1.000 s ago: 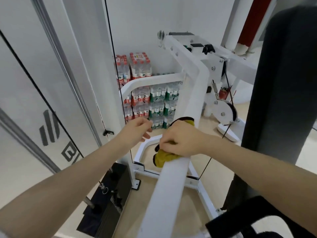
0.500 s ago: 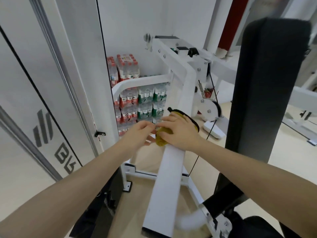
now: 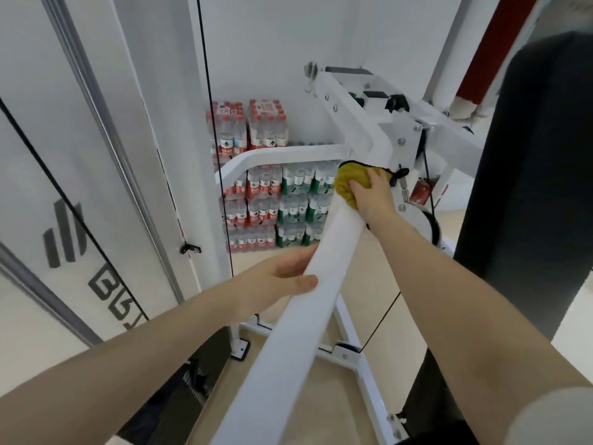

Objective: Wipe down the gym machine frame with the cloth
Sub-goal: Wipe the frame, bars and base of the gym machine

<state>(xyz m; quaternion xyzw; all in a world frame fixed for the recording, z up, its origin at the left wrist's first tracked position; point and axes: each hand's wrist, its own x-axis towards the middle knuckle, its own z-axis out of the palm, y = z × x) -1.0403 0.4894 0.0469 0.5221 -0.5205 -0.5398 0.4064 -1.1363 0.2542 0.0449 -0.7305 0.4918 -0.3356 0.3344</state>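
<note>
A white gym machine frame [image 3: 298, 319] runs as a thick sloping bar from the bottom centre up to a bolted joint near the middle. My right hand [image 3: 372, 197] presses a bunched yellow cloth [image 3: 348, 184] against the bar just below that joint, fingers curled over the cloth. My left hand [image 3: 279, 277] grips the left side of the same bar lower down, thumb on top and fingers hidden behind it.
Stacked packs of bottled water [image 3: 272, 200] stand on the floor behind a curved white frame tube [image 3: 282, 155]. A black upright pad [image 3: 529, 187] rises on the right. A pulley [image 3: 420, 223], black cables, a weight stack [image 3: 189, 380] and a glass wall [image 3: 64, 187] surround the bar.
My right hand has slid the cloth up the bar toward the joint. My left hand has left the cloth and taken hold of the bar lower down.
</note>
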